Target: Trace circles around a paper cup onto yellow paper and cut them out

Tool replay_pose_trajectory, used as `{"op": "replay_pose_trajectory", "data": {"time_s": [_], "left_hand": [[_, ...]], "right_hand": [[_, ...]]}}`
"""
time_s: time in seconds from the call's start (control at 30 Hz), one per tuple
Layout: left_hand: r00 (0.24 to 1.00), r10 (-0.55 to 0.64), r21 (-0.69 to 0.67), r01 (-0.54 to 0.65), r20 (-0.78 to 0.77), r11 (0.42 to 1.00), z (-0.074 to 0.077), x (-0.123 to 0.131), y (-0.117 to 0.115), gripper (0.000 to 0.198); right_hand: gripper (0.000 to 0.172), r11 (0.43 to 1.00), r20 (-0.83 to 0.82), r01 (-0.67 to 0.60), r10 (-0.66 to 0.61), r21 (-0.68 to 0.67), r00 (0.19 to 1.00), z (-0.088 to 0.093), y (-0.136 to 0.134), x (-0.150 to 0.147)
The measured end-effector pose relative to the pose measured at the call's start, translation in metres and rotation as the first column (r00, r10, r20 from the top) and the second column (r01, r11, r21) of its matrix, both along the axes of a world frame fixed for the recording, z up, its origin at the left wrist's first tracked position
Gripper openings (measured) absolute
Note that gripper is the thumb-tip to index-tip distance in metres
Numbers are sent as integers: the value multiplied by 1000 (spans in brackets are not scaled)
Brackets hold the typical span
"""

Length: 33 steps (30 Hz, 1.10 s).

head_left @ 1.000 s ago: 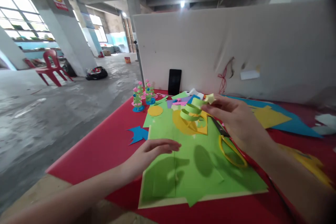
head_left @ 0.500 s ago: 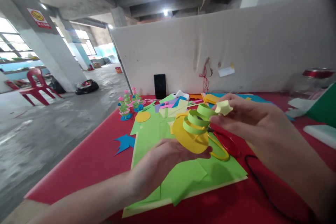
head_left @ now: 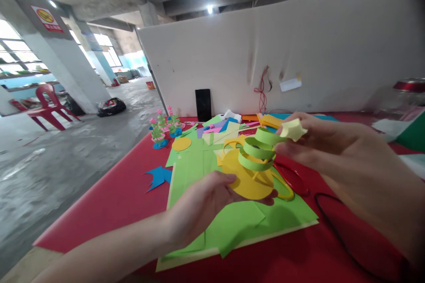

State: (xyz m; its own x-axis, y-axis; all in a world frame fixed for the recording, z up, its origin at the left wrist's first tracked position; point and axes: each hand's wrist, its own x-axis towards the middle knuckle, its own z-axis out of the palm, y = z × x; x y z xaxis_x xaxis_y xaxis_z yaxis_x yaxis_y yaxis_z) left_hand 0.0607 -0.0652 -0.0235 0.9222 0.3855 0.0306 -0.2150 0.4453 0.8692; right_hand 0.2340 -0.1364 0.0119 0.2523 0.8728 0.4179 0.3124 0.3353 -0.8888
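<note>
A round yellow paper disc [head_left: 252, 188] rests on the fingers of my left hand [head_left: 210, 196], with the thumb pressing on its top near the left edge. From the disc rises a coiled light green paper strip [head_left: 255, 162], standing like a spiral. My right hand [head_left: 332, 148] is closed in a pinch at the coil's upper end, on a small pale yellow paper star [head_left: 293, 130]. Whether the star is fixed to the strip I cannot tell. Red and yellow handle loops [head_left: 294, 177], apparently of scissors, lie on the table behind the hands.
Green paper sheets [head_left: 189, 181] cover the middle of the red table [head_left: 122, 203]. Small flower-like paper models [head_left: 159, 135], another yellow disc [head_left: 181, 143] and blue scraps [head_left: 156, 177] lie leftward. A black phone [head_left: 203, 105] leans on the white partition. A black cord [head_left: 332, 225] runs at right.
Both hands have shifted slightly right in the view with the disc, coil and star. My left thumb now presses on the disc's top, and the disc looks more level.
</note>
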Motion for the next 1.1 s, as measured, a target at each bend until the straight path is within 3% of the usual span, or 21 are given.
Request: {"op": "replay_pose_trajectory", "data": {"time_s": [0.2,0.43,0.63,0.9,1.1], "left_hand": [[1000,4,-41,-4,8,999,0,0,3,42],[1000,-16,-127,15,-8,992,-7,2,6,39],[1000,8,-221,-8,-3,975,-9,1,6,37],[1000,-13,-231,18,24,973,-10,0,7,36],[999,-33,-211,35,11,977,-11,0,5,37]], "right_hand": [[7,999,-133,-38,39,12,990,-2,0,0],[14,990,-42,-141,141,9,989,-5,2,8],[6,977,-69,-210,207,-40,976,-3,2,12],[6,957,-206,-284,266,-62,942,-6,8,22],[13,956,-149,-293,292,12,945,-9,10,23]]}}
